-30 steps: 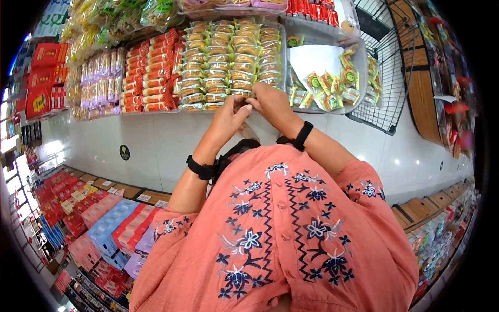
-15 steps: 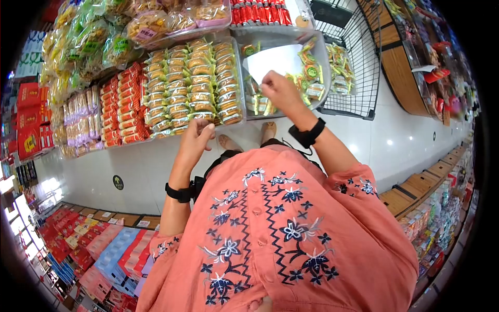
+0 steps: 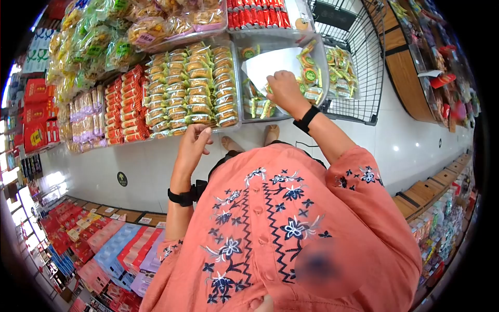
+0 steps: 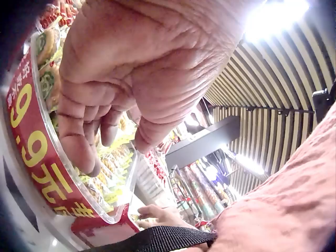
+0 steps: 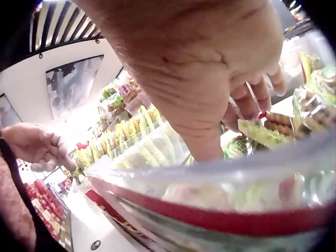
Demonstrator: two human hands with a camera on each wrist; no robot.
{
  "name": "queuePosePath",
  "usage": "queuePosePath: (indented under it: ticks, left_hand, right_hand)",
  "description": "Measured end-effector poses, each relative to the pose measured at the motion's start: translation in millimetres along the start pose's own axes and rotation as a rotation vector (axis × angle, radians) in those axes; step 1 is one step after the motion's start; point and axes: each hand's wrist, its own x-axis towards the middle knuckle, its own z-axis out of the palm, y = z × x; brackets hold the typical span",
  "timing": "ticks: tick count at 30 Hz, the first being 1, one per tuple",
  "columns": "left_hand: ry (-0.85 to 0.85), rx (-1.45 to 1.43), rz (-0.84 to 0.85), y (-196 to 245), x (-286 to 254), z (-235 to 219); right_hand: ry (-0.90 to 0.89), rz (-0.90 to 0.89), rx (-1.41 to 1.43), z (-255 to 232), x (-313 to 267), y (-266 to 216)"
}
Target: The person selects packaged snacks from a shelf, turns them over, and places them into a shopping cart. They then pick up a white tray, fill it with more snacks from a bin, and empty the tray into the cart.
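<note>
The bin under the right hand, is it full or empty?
Partly full: the bin holds wrapped snacks at its right side, but a bare white surface shows beside them.

Wrapped snacks (image 3: 189, 86), a price strip (image 4: 39, 142) and a cart (image 3: 368, 73) show a shop, probably a supermarket.

A cart (image 3: 368, 78) is standing at the right — a wooden shelf (image 3: 410, 78) is curving beyond it. Red boxes (image 3: 36, 113) are sitting at far left; blue boxes (image 3: 112, 248) are lining the lower left — a round sign (image 3: 122, 179) is marking the floor (image 3: 148, 169).
</note>
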Motion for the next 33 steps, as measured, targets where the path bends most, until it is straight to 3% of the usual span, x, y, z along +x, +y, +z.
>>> queuePosePath:
  ticks: [7,10,14,17,21,22,26,30,33]
  left_hand:
    - [0.056,-0.034,0.010,-2.1,-12.1,8.2]
    - [0.060,-0.039,0.019,-0.9,-15.7,10.4]
    - [0.043,-0.054,0.035,3.0,-17.0,11.8]
    - [-0.035,-0.060,0.065,10.2,-9.5,11.5]
    - [-0.120,-0.082,0.130,45.9,-2.6,24.7]
    - [-0.141,-0.094,0.151,58.1,-3.3,28.6]
    - [-0.194,-0.097,0.309,78.6,4.3,42.0]
    - [-0.100,0.016,0.511,85.3,3.2,51.6]
    - [-0.026,0.090,0.497,80.0,9.4,47.6]
  right_hand:
    - [-0.030,-0.007,-0.021,9.4,1.3,5.0]
    - [-0.005,0.085,0.105,2.8,5.7,8.1]
    - [0.011,0.338,0.599,-17.9,12.7,18.9]
    - [-0.118,0.615,1.110,-79.1,24.6,3.6]
    - [-0.152,0.616,1.838,-115.8,28.8,-15.8]
    - [-0.190,0.530,1.889,-118.7,29.3,-18.7]
    - [-0.202,0.511,1.982,-118.2,32.2,-42.4]
    - [-0.280,0.542,1.993,-112.1,35.8,-68.0]
    - [-0.412,0.600,1.914,-109.0,35.0,-88.1]
